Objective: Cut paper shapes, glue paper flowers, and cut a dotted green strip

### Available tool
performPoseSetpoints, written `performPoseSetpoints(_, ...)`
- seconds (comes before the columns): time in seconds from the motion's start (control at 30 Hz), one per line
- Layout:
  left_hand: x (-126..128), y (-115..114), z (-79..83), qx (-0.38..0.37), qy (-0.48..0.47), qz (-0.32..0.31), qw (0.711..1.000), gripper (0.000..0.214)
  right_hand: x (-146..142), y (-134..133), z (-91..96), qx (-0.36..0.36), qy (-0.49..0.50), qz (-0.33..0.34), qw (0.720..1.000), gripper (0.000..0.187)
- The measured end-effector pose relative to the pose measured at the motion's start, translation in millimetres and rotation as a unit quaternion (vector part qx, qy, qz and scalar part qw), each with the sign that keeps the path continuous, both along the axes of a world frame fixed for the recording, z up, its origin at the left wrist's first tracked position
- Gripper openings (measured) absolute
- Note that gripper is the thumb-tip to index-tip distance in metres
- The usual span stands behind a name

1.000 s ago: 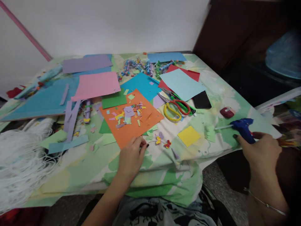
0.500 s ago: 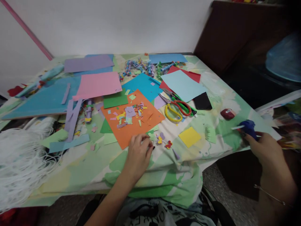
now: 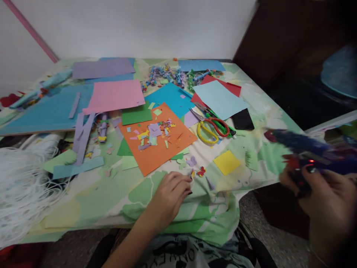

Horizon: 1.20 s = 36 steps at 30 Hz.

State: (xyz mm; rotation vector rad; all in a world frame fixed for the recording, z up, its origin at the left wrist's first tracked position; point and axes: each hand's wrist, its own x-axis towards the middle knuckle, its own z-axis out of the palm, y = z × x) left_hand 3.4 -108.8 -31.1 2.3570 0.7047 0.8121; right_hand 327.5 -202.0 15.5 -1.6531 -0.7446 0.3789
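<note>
My left hand (image 3: 173, 191) is near the table's front edge, its thumb and fingers closed on a small yellow paper butterfly (image 3: 192, 174). Just beyond the fingertips lie a purple paper butterfly (image 3: 191, 161) and a pale green one (image 3: 181, 163). A red and yellow butterfly (image 3: 201, 171) with a purple tassel (image 3: 210, 183) rests to their right. At the right edge my right hand (image 3: 325, 197) grips a dark blue glue gun (image 3: 304, 143), blurred by motion, its nozzle pointing left and a small red light glowing on it.
Orange paper (image 3: 156, 141) with scraps lies mid-table. Scissors (image 3: 208, 132), a black phone (image 3: 243, 120) and a yellow square (image 3: 227, 162) are right of it. White cord (image 3: 30, 190) is heaped at left. Paper rolls (image 3: 167, 76) stand at the back. A dark red object (image 3: 270, 136) sits near the right edge.
My right hand has raised the glue gun and turned it into fuller view. My left hand has moved right and taken the yellow butterfly from on top of the purple one.
</note>
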Motion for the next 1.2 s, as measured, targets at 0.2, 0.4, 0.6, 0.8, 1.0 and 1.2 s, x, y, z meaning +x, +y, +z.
performPoseSetpoints(0.2, -8, -7, -8.9, 0.100, 0.023, 0.075, 0.992, 0.010, -69, 27, -6.0, -0.143, 0.008, 0.400, 0.905, 0.035)
performPoseSetpoints(0.4, -5, -9, -14.4, 0.161, 0.115, 0.100, 0.975, 0.004, -88, 48, -15.5, -0.188, -0.132, 0.416, 0.880, 0.039)
performPoseSetpoints(0.6, -2, -11, -14.3, 0.167, 0.151, 0.110, 0.968, 0.008, -90, 52, -14.5, -0.170, -0.250, 0.410, 0.861, 0.037)
performPoseSetpoints(0.8, -4, -11, -14.8, 0.173, 0.163, 0.110, 0.965, 0.008, -94, 56, -13.1, -0.177, -0.279, 0.414, 0.848, 0.035)
performPoseSetpoints(1.0, -5, -9, -15.6, 0.161, 0.163, 0.101, 0.968, 0.008, -92, 56, -11.7, -0.187, -0.315, 0.402, 0.839, 0.038)
performPoseSetpoints(1.2, -5, -9, -16.8, 0.172, 0.155, 0.100, 0.968, 0.009, -91, 51, -9.4, -0.202, -0.299, 0.401, 0.842, 0.038)
